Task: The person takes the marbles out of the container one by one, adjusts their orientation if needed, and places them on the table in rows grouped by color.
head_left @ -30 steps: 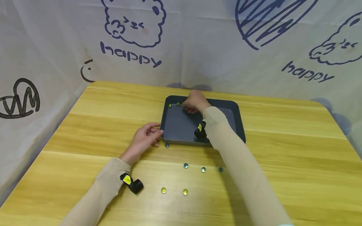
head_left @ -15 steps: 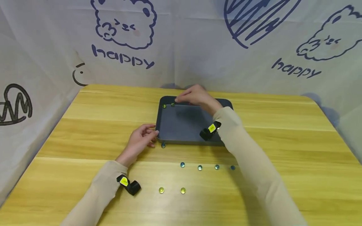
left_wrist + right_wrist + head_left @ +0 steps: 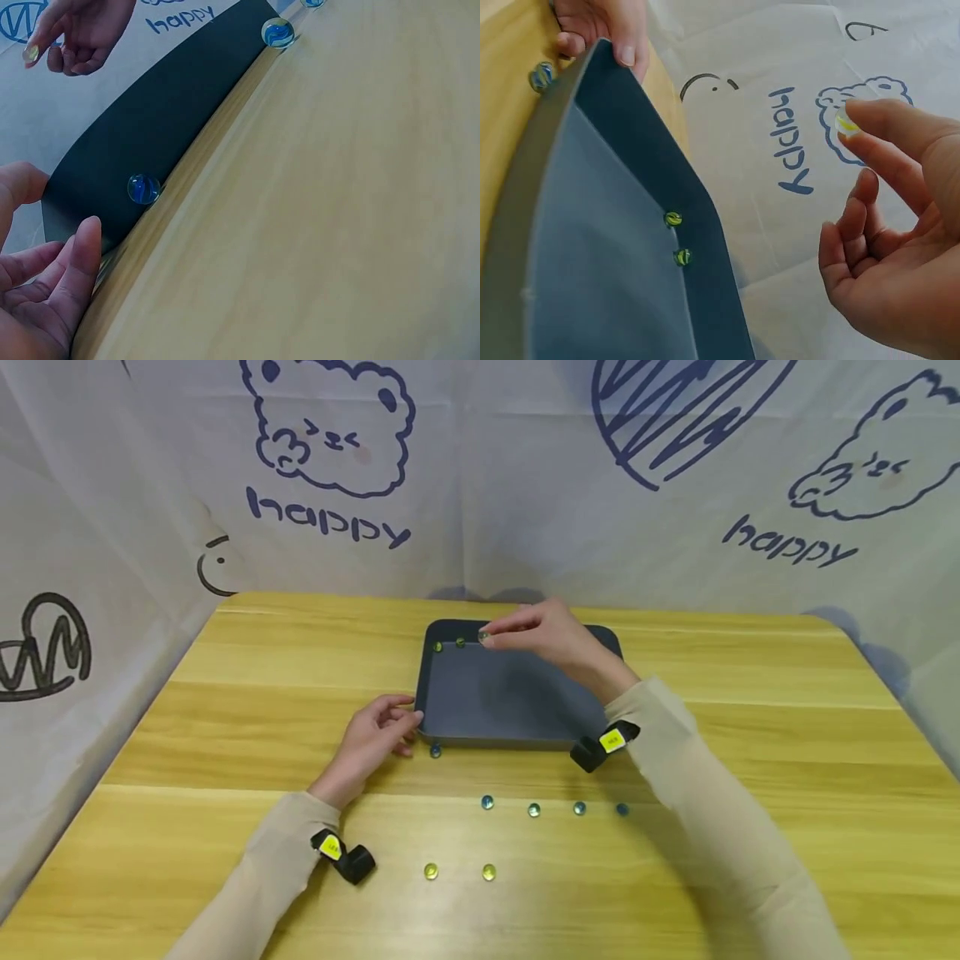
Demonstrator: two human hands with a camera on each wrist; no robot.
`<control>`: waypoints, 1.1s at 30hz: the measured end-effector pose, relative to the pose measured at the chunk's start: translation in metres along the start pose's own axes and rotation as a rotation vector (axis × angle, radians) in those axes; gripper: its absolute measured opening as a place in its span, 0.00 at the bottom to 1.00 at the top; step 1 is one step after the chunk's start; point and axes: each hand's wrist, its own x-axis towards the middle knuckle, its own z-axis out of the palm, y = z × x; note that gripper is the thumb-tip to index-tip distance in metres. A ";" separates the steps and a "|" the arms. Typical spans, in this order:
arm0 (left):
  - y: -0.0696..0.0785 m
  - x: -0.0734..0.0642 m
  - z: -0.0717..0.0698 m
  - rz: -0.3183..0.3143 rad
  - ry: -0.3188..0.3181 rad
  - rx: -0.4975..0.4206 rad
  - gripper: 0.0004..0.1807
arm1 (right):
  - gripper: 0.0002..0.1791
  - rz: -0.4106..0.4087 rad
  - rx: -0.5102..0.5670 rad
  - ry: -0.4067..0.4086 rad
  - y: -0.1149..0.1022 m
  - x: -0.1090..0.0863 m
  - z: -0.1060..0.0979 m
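Observation:
In the right wrist view my right hand (image 3: 900, 202) pinches a clear marble with a yellow swirl (image 3: 847, 121) between thumb and index finger. That hand is over the far part of the dark grey tray (image 3: 480, 693). Against the tray's far wall lie two yellow-green marbles, one near the corner (image 3: 437, 647) and another (image 3: 461, 643) to its right. My left hand (image 3: 367, 739) touches the tray's near left corner from outside, its thumb at the rim and its other fingers loosely bent. Just beside it a blue marble (image 3: 436, 751) lies at the tray's front wall.
Several blue marbles, one of them (image 3: 534, 810) mid-row, lie on the wooden table (image 3: 225, 735) in front of the tray. Nearer to me are two yellow marbles, a left one (image 3: 431, 872) and a right one (image 3: 489, 872). A drawn-on white cloth (image 3: 510, 502) hangs behind.
My right hand has come up from inside the tray's far side and swung right, now showing the marble at its fingertips. My left hand has kept its place at the corner.

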 end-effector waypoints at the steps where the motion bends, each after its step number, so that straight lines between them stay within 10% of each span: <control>1: 0.000 0.000 0.000 0.003 0.000 -0.001 0.24 | 0.16 -0.017 -0.001 -0.004 0.001 -0.003 0.000; 33: -0.002 0.000 0.001 -0.013 0.017 0.010 0.21 | 0.09 -0.420 -0.003 0.081 0.027 -0.117 0.016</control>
